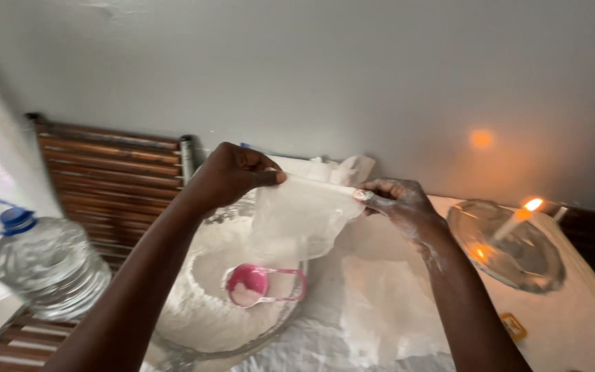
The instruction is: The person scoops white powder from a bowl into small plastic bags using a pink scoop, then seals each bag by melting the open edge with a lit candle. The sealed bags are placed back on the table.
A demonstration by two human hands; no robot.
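My left hand (232, 173) and my right hand (399, 202) each pinch the top edge of a thin clear plastic bag (297, 213), stretching it between them. The bag hangs over a large glass bowl (187, 355) filled with white flour (194, 303). A pink measuring cup (253, 284) with a loop handle lies on the flour, some flour inside it. White powder dusts my right hand and wrist.
A large clear water bottle (48, 265) with a blue cap stands at the left on a wooden slatted surface (111, 182). A lit candle (514, 220) leans on a glass plate (538, 275) at the right. White plastic sheeting (380, 310) covers the table. A grey wall rises behind.
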